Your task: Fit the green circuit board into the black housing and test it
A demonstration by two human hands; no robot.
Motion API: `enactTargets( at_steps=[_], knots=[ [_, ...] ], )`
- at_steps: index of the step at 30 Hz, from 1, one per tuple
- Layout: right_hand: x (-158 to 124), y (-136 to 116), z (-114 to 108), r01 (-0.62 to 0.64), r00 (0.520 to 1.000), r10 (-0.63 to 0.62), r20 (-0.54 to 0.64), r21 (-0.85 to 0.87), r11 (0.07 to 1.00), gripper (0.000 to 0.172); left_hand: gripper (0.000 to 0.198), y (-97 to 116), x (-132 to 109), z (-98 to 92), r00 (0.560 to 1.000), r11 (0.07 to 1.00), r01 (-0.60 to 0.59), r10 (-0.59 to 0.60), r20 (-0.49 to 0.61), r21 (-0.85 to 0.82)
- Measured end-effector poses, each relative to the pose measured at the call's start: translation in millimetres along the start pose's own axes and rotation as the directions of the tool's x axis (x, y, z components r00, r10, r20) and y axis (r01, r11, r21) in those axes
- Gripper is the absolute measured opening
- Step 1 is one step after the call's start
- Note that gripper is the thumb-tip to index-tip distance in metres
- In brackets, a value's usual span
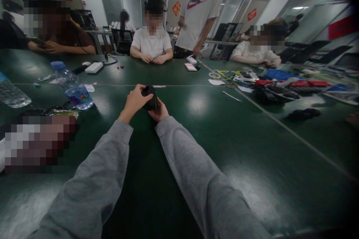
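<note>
Grey sleeves (92, 186); left hand (134, 101) and right hand (160, 112) fingers (142, 92) clamp black box (150, 98) between bottle (71, 86) and wrench (231, 96).

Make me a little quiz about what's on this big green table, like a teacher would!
1. True or false: the left hand and the right hand both hold the small black object.
2. What stands on the green table to the left of the hands? A) a kettle B) a plastic water bottle C) a flowerpot
3. Fill the gap: the metal wrench lies to the ___ of the hands.
Key: 1 true; 2 B; 3 right.
</note>
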State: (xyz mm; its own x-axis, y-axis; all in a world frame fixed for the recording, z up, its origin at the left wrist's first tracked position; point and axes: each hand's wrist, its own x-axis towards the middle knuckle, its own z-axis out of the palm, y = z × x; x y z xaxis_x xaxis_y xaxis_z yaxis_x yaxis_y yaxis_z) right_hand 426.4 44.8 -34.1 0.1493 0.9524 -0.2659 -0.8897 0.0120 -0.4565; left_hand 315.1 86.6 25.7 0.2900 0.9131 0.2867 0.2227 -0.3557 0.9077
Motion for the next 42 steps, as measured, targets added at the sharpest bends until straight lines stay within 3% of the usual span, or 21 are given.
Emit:
enactTargets(
  at_steps=[8,11,14,15,19,23,27,33,42],
  knots=[
    [7,-1,-7,0.025,0.999,-0.024,-0.022,0.044,0.999,0.03,0.051,-5,22,-18.3,0.997,0.988,0.05,-0.057,-0.046,-0.144],
    [9,-5,-10,0.028,0.999,-0.03,0.034,0.061,0.998,0.035,0.043,-11,22,-23.7,0.979,0.915,0.204,-0.183,0.094,-0.348],
    [8,-12,-13,0.036,0.997,-0.039,0.061,0.053,0.998,0.041,0.029,-26,11,-22.4,0.9,0.747,0.425,-0.29,0.325,-0.512],
    [7,-15,-14,0.045,0.997,-0.049,0.063,0.054,0.998,0.042,0.034,-33,6,-19.9,0.881,0.694,0.464,-0.297,0.369,-0.551],
    [5,-22,-16,0.079,0.995,-0.082,0.064,0.047,0.996,0.043,0.048,-61,-5,-4.3,0.862,0.552,0.507,-0.327,0.387,-0.662],
    [7,-20,-17,0.052,0.996,-0.055,0.071,0.044,0.998,0.045,0.042,-76,0,4.2,0.869,0.492,0.49,-0.344,0.356,-0.72],
    [9,-18,-17,0.044,0.996,-0.047,0.07,0.037,0.998,0.046,0.037,-75,3,3.0,0.859,0.443,0.497,-0.37,0.353,-0.746],
    [11,-18,-18,0.034,0.996,-0.034,0.076,0.008,0.999,0.046,0.034,-67,1,1.1,0.775,0.168,0.561,-0.449,0.444,-0.81],
    [11,-18,-17,0.021,0.996,-0.021,0.088,0.002,1.0,0.048,0.039,-70,4,2.4,0.762,0.166,0.584,-0.45,0.466,-0.795]
  ],
)
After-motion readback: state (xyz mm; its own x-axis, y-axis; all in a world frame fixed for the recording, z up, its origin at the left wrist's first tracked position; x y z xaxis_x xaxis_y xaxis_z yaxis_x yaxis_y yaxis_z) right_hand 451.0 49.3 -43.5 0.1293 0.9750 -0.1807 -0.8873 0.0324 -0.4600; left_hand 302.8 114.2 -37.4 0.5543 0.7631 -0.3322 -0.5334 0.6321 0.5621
